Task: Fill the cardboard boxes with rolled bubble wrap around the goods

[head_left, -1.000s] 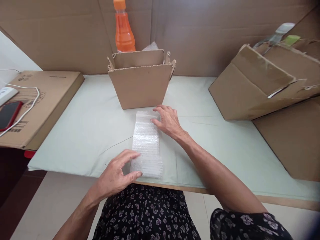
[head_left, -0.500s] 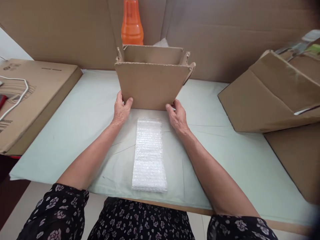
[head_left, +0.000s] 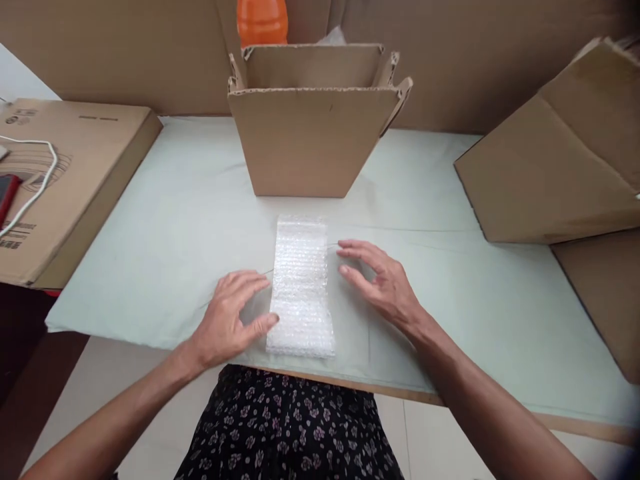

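A long strip of bubble wrap (head_left: 301,287) lies flat on the pale green cloth near the table's front edge. My left hand (head_left: 233,317) is at its left side, fingers apart, with the thumb tip over or at the strip's edge. To the right of the strip, my right hand (head_left: 377,277) hovers with fingers spread and holds nothing. Beyond the strip stands an open-topped cardboard box (head_left: 310,143), upright, its upper flaps raised; neither hand touches it.
An orange bottle (head_left: 263,23) shows behind the box. On the left lies a flat carton (head_left: 100,173) with a white cable (head_left: 47,177) and a red object (head_left: 7,193) on it. A tilted cardboard box (head_left: 540,173) rests at the right. Cardboard panels (head_left: 450,60) close off the back.
Both hands have let go of the upright box's lower corners and come back toward me, to either side of the bubble wrap. The view has also shifted slightly.
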`<state>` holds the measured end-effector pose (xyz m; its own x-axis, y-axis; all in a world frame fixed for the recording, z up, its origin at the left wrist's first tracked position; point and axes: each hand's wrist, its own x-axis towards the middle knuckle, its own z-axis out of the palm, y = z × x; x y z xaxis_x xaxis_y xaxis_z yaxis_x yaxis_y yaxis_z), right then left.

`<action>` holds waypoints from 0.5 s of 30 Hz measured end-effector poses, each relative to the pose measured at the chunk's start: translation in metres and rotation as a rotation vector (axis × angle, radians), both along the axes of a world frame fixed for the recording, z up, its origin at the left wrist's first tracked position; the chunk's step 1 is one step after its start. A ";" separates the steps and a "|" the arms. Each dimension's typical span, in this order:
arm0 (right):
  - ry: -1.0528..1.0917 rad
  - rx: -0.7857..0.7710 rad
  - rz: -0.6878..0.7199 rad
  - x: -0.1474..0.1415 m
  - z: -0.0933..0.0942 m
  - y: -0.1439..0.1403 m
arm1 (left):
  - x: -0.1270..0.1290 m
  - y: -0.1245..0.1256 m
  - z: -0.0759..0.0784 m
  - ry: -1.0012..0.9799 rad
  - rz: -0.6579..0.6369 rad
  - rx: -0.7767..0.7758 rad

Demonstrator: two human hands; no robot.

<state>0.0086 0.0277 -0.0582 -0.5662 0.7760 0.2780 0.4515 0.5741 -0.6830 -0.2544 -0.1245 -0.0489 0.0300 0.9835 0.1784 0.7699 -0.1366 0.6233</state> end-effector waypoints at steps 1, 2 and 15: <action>-0.011 0.011 0.048 0.004 0.003 -0.015 | 0.008 -0.014 0.001 0.011 -0.002 -0.005; -0.014 0.031 0.080 0.007 0.007 -0.029 | 0.016 -0.023 0.002 0.016 0.015 0.008; -0.050 0.258 0.235 0.010 -0.006 -0.111 | 0.049 -0.056 -0.005 0.140 -0.135 0.230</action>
<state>0.0189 -0.0834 -0.0646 -0.7389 0.5306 0.4153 0.3158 0.8172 -0.4822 -0.2052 -0.1802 -0.0543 0.1974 0.9032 0.3811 0.8114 -0.3687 0.4535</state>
